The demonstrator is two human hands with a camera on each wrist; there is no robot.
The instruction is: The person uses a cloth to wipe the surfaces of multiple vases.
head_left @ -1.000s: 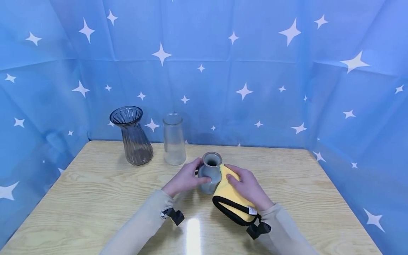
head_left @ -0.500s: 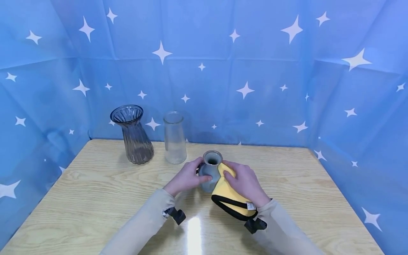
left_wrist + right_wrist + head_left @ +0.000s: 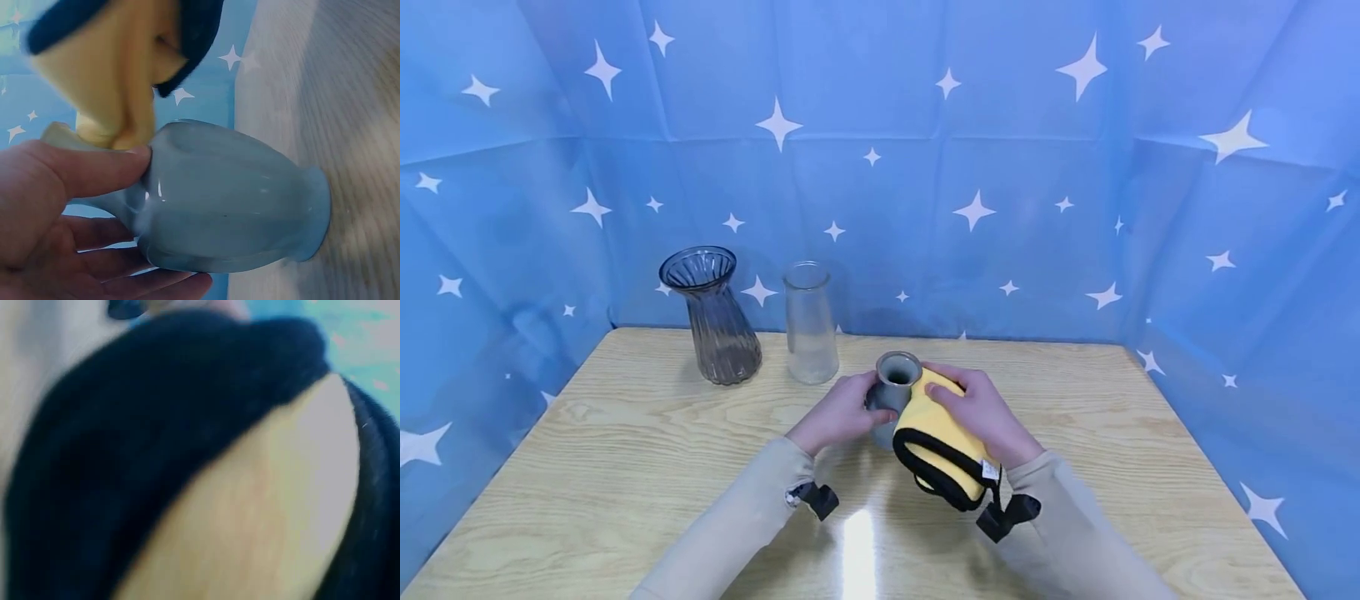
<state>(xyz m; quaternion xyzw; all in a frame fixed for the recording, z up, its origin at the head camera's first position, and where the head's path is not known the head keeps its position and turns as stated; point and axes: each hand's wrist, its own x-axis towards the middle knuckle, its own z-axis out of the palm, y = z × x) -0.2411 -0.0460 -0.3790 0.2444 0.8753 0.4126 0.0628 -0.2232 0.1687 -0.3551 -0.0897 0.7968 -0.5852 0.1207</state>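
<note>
A glazed grey-blue vase [image 3: 893, 395] with a narrow neck and flared mouth stands between my hands. My left hand [image 3: 838, 410] grips it at the neck and shoulder. In the left wrist view its thumb lies over the neck, the other fingers pass under, and the rounded body [image 3: 225, 197] shows down to the foot, close to the wood. My right hand [image 3: 985, 415] holds a folded yellow cloth [image 3: 934, 425] with black edging against the vase's neck. That cloth [image 3: 269, 500] fills most of the blurred right wrist view and hides the right fingers there.
A smoky ribbed glass vase [image 3: 722, 337] stands at the table's back left. Beside it is a clear glass vase [image 3: 811, 333]. The wooden table [image 3: 662, 467] ends at a blue curtain [image 3: 880, 200] with white stars, which wraps round the back and sides.
The right hand has shifted the cloth at the vase's neck. The cloth's black-edged lower end has swung up and left, now covering more of the vase's body. The left hand keeps its grip.
</note>
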